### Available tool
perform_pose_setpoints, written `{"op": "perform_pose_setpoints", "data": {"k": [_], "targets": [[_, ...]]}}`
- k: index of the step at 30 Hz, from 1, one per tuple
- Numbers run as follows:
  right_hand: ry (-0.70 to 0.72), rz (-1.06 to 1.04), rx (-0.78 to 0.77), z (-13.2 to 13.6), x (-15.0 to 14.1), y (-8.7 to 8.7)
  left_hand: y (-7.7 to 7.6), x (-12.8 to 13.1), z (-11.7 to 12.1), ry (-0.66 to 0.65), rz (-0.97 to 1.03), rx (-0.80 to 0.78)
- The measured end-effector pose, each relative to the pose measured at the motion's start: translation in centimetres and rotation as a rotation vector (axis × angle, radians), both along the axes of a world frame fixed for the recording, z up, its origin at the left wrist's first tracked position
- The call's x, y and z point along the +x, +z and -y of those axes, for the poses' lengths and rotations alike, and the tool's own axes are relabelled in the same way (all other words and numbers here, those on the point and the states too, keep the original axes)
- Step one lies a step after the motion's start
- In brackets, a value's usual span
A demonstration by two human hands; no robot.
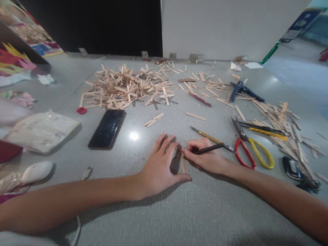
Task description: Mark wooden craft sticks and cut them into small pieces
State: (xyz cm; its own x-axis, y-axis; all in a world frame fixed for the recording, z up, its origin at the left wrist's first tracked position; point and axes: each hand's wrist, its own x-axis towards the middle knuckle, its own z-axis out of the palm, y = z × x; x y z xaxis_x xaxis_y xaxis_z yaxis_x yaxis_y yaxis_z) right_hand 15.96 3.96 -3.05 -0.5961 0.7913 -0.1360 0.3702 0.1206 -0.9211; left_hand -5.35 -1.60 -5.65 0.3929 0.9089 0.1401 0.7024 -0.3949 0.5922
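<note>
My right hand [205, 153] is closed around a dark pen-like tool [210, 149], its tip hidden by the fingers. Under that tip a wooden craft stick [183, 164] lies on the table, pointing away from me. My left hand [160, 162] curves beside this stick, forefinger at its far end and thumb close to its near end, bracing it. A craft knife [208, 137] with a yellowish handle rests just beyond my right hand. Farther off lie a single craft stick [196, 116] and a crossed pair of sticks [154, 120].
A large heap of craft sticks [128, 87] spreads at the back. Right of my hand are scissors [252, 147], a yellow cutter [268, 132], dark blue pliers [243, 90] and more sticks [292, 133]. At left lie a phone [107, 129], a plastic packet [44, 131] and a white mouse [37, 171].
</note>
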Motion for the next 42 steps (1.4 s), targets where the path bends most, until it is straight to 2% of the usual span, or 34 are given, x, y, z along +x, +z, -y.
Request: {"op": "perform_pose_setpoints", "data": {"k": [17, 26, 31, 42], "targets": [[0.002, -0.049, -0.074, 0.0, -0.1, 0.2, 0.2, 0.0, 0.0, 0.001, -0.013, -0.013], [0.012, -0.008, -0.079, 0.0, 0.0, 0.3, 1.1, 0.6, -0.1, 0.019, -0.095, -0.112], [0.014, 0.018, -0.035, -0.1, -0.1, 0.4, 1.2, 0.7, -0.2, 0.03, -0.078, -0.118], [0.014, 0.028, -0.052, -0.1, 0.0, 0.4, 1.2, 0.6, -0.1, 0.023, -0.074, -0.127]]}}
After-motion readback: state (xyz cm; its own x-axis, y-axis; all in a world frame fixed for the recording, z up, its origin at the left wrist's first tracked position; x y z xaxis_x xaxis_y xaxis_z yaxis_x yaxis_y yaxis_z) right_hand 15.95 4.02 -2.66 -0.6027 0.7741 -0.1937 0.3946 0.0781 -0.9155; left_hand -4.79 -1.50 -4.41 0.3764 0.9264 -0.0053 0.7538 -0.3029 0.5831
